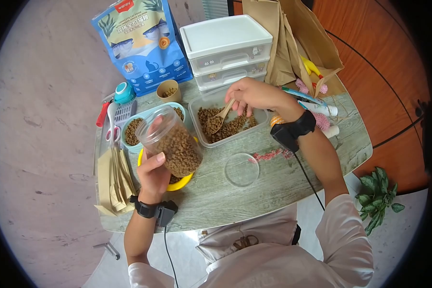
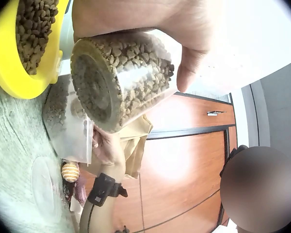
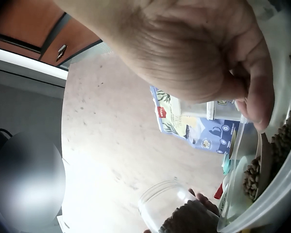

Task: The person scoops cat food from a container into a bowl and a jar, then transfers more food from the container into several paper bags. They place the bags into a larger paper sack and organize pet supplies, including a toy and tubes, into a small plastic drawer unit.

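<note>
My left hand grips a clear plastic jar of brown kibble, tilted above a yellow bowl; the left wrist view shows the jar from its base. In my right hand is a wooden spoon, its bowl holding kibble inside the clear rectangular container. Kibble lies across that container's floor. From the right wrist view, the thumb and fingers of the right hand pinch the spoon's handle, and the spoon is partly hidden by the container's wall.
Behind stand a blue food bag, a paper cup and white drawers. A round clear lid lies near the front. Folded paper bags are at left; tubes and a large paper bag are at right.
</note>
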A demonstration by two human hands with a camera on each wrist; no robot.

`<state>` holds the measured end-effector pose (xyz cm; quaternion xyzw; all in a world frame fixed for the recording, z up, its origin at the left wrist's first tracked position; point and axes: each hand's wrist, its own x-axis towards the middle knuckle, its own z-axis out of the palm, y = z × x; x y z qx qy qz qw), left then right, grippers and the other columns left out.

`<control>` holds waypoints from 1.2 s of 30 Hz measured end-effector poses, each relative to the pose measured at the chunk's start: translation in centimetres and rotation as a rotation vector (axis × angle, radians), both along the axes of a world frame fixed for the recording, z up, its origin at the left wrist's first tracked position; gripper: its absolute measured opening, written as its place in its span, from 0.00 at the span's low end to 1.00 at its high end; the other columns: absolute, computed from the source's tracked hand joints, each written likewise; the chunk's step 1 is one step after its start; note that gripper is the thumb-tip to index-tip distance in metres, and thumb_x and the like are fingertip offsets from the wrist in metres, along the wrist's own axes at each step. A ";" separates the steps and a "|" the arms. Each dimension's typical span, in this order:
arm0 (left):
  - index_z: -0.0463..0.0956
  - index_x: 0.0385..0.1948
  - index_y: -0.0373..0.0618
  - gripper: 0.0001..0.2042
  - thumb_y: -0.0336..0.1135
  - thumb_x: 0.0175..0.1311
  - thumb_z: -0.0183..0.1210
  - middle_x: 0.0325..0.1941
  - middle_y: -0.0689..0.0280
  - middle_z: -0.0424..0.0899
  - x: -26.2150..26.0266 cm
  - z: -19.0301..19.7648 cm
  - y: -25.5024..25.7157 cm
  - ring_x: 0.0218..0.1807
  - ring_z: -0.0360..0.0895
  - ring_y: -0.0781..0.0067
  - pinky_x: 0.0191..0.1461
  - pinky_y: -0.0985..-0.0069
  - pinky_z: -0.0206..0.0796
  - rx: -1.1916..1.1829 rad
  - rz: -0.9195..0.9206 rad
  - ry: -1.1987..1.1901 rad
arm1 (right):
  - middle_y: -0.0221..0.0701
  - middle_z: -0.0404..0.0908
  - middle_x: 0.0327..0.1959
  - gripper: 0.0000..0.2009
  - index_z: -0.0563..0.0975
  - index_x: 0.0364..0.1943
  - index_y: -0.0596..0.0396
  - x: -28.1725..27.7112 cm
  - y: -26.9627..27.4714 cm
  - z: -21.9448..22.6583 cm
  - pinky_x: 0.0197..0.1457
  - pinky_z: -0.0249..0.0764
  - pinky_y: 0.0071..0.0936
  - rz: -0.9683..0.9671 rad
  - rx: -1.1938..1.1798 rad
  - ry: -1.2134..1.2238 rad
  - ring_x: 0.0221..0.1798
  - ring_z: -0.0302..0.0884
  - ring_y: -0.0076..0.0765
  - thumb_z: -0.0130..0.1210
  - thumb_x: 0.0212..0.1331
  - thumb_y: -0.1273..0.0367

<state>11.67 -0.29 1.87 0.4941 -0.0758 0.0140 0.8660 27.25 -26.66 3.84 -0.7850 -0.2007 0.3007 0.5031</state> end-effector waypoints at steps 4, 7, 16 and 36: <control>0.53 0.66 0.38 0.42 0.39 0.45 0.61 0.66 0.56 0.64 0.0 -0.2 0.1 0.66 0.61 0.60 0.70 0.67 0.50 0.005 -0.005 -0.003 | 0.39 0.78 0.29 0.14 0.75 0.42 0.67 0.3 -0.4 0.5 0.25 0.77 0.26 -0.029 0.033 -0.049 0.27 0.80 0.32 0.38 0.65 0.71; 0.53 0.67 0.38 0.42 0.38 0.45 0.61 0.66 0.56 0.63 -0.2 0.1 -0.1 0.66 0.61 0.60 0.70 0.67 0.50 0.019 -0.008 0.006 | 0.37 0.77 0.28 0.14 0.75 0.41 0.66 0.3 -0.6 1.1 0.24 0.77 0.24 -0.065 0.048 -0.062 0.26 0.78 0.30 0.39 0.65 0.70; 0.56 0.65 0.40 0.46 0.37 0.34 0.63 0.62 0.56 0.66 -0.3 0.6 -0.6 0.64 0.64 0.61 0.71 0.67 0.48 0.114 -0.105 0.019 | 0.30 0.76 0.27 0.13 0.77 0.41 0.61 -0.3 -1.0 2.6 0.25 0.73 0.18 -0.145 0.141 -0.145 0.25 0.75 0.21 0.43 0.65 0.67; 0.56 0.65 0.42 0.46 0.33 0.34 0.66 0.60 0.58 0.66 0.3 0.1 -0.5 0.63 0.65 0.63 0.69 0.69 0.53 0.146 -0.318 -0.016 | 0.25 0.76 0.28 0.14 0.77 0.46 0.59 -3.0 -0.8 6.0 0.24 0.71 0.13 -0.113 0.308 -0.274 0.27 0.73 0.15 0.46 0.67 0.64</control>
